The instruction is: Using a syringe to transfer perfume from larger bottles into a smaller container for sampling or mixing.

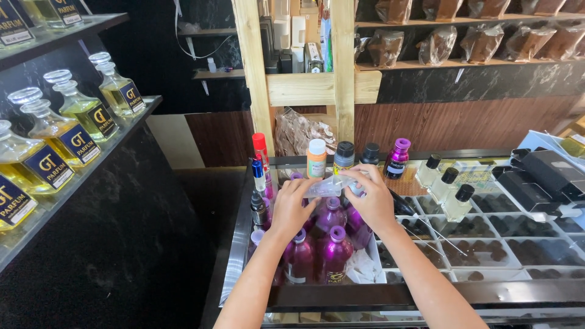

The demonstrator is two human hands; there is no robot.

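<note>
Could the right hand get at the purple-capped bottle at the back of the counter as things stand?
Probably yes. The right hand is just in front of the purple-capped bottle, with open space between them, but its fingers share a small clear bag with the left hand.

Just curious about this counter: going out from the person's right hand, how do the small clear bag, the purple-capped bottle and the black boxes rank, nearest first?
From the right hand:
1. Small clear bag, in its grip.
2. Purple-capped bottle, just behind.
3. Black boxes, far right.
</note>
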